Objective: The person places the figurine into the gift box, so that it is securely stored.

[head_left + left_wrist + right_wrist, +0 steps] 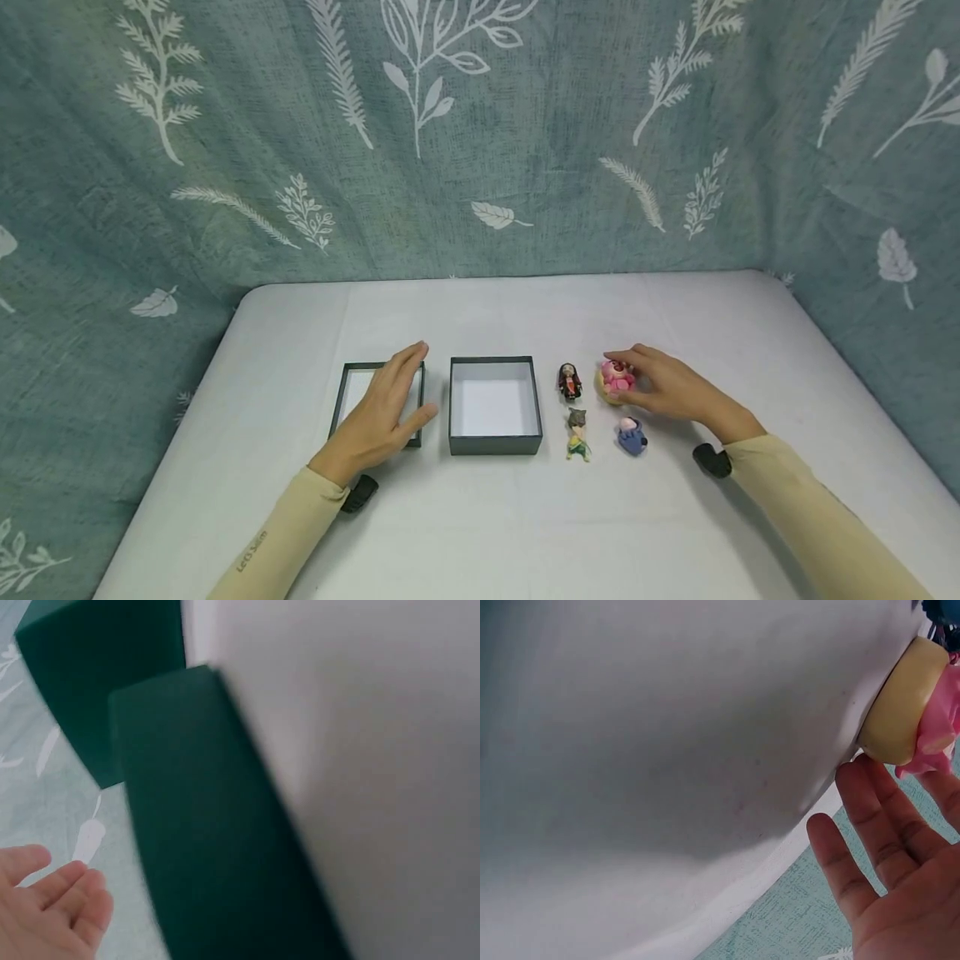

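My left hand (378, 425) hovers with straight fingers over a shallow dark green box lid (364, 366), white inside. In the left wrist view the dark green box sides (195, 810) stand beside that hand (52, 907). At the right, my right hand (671, 387) has its thumb and fingers on either side of a pink bear figurine (618, 379) with a round yellow base (904, 701). The right wrist view shows the fingertips (853, 772) at that base. Part of the bear is hidden by the hand.
A deeper dark green box (495, 447) stands mid-table, white inside. To its right are a black-haired figurine (570, 383), a grey-capped figurine (577, 433) in green and yellow, and a blue figurine (632, 437). A leaf-patterned green curtain (555, 192) hangs behind the white table.
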Tool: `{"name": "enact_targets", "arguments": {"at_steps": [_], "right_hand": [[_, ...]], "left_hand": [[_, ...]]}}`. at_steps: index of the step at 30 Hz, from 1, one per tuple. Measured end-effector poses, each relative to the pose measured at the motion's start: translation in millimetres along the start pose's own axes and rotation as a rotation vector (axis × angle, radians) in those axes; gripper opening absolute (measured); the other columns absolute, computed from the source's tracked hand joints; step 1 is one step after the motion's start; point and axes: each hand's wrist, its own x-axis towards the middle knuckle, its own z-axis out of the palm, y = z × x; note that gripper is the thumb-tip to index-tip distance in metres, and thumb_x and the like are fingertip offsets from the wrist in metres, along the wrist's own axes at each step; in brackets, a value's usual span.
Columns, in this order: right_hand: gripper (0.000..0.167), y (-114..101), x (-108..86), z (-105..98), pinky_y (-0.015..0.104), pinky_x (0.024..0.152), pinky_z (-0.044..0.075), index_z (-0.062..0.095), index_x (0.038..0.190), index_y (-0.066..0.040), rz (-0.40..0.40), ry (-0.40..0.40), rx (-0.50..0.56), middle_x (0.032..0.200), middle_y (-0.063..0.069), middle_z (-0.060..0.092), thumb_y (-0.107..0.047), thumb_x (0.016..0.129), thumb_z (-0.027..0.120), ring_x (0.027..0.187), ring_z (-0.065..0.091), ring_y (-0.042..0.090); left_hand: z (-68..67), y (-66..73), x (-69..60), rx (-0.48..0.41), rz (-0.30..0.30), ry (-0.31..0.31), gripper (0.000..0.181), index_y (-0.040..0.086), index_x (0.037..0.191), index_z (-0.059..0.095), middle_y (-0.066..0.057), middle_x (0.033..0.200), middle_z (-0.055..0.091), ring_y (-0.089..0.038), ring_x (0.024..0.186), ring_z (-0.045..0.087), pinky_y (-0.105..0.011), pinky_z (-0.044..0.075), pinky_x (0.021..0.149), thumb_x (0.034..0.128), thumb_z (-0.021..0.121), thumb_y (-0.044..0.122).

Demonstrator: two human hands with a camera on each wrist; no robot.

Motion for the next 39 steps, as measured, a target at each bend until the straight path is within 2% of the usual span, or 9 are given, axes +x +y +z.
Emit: {"name": "enact_targets", "arguments": {"at_steps": [4, 7, 11, 16, 22, 29, 34, 39], "right_hand": [[0.067, 2, 0.5, 0, 0.04, 0.081, 0.049, 0.054, 0.137, -0.003, -0.007, -0.002, 0.007, 0.108, 0.005, 0.063, -0.032, 0.082, 0.08, 0.093, 0.057, 0.016], [0.069, 4, 1.1, 1, 0.042, 0.083, 0.05, 0.053, 0.138, -0.002, -0.002, -0.009, 0.021, 0.114, 0.007, 0.064, -0.027, 0.081, 0.082, 0.096, 0.059, 0.017], [0.068, 4, 1.1, 1, 0.043, 0.086, 0.05, 0.054, 0.135, -0.002, -0.001, -0.008, 0.033, 0.118, 0.008, 0.064, -0.023, 0.077, 0.085, 0.098, 0.059, 0.018], [0.07, 4, -0.7, 2, 0.045, 0.088, 0.05, 0.055, 0.132, -0.004, -0.008, -0.011, 0.031, 0.117, 0.009, 0.064, -0.024, 0.074, 0.087, 0.101, 0.06, 0.02], [0.071, 5, -0.8, 1, 0.047, 0.09, 0.05, 0.054, 0.133, -0.004, -0.017, -0.019, 0.018, 0.118, 0.01, 0.063, -0.023, 0.073, 0.088, 0.105, 0.06, 0.024], [0.069, 4, 1.0, 1, 0.048, 0.092, 0.049, 0.055, 0.132, -0.005, -0.011, -0.021, 0.014, 0.116, 0.009, 0.063, -0.023, 0.073, 0.087, 0.106, 0.06, 0.024], [0.068, 3, 1.5, 0, 0.049, 0.092, 0.049, 0.055, 0.131, -0.006, 0.006, -0.033, 0.016, 0.115, 0.009, 0.063, -0.023, 0.073, 0.087, 0.105, 0.06, 0.024], [0.068, 3, 2.4, 0, 0.046, 0.09, 0.05, 0.056, 0.13, -0.005, -0.007, -0.035, 0.021, 0.114, 0.007, 0.064, -0.024, 0.073, 0.087, 0.102, 0.06, 0.022]], "left_hand": [[5.9, 0.8, -2.5, -0.019, -0.022, -0.069, 0.083, 0.007, 0.157, 0.014, -0.01, 0.162, 0.018, -0.028, 0.147, 0.024, -0.055, 0.024, 0.117, 0.0971, 0.056, 0.046], [6.4, 2.2, -3.0, -0.036, -0.05, -0.106, 0.092, 0.01, 0.158, 0.012, -0.007, 0.164, 0.014, -0.028, 0.149, 0.023, -0.06, 0.021, 0.116, 0.0921, 0.062, 0.05], [7.8, 2.6, -2.4, -0.048, -0.067, -0.137, 0.107, 0.012, 0.158, 0.009, -0.005, 0.164, 0.012, -0.028, 0.149, 0.021, -0.062, 0.021, 0.116, 0.0831, 0.07, 0.057], [9.9, 4.0, -3.3, -0.036, -0.085, -0.174, 0.119, 0.011, 0.158, 0.008, -0.008, 0.164, 0.013, -0.028, 0.15, 0.019, -0.061, 0.022, 0.116, 0.0761, 0.069, 0.071], [10.9, 5.3, -4.5, -0.005, -0.094, -0.188, 0.119, 0.007, 0.158, 0.011, -0.01, 0.163, 0.019, -0.031, 0.148, 0.025, -0.06, 0.025, 0.115, 0.0755, 0.067, 0.073], [10.1, 8.1, -3.5, -0.003, -0.136, -0.234, 0.117, 0.009, 0.158, 0.011, -0.01, 0.162, 0.022, -0.03, 0.148, 0.025, -0.058, 0.025, 0.116, 0.0767, 0.065, 0.073], [11.8, 11.6, -2.7, -0.019, -0.132, -0.248, 0.116, 0.012, 0.159, 0.009, -0.008, 0.163, 0.02, -0.029, 0.148, 0.026, -0.055, 0.027, 0.116, 0.0768, 0.066, 0.072], [14.0, 13.6, -3.6, 0.023, -0.118, -0.246, 0.114, 0.012, 0.159, 0.012, -0.005, 0.163, 0.022, -0.029, 0.143, 0.033, -0.048, 0.031, 0.114, 0.0777, 0.064, 0.074]]}}
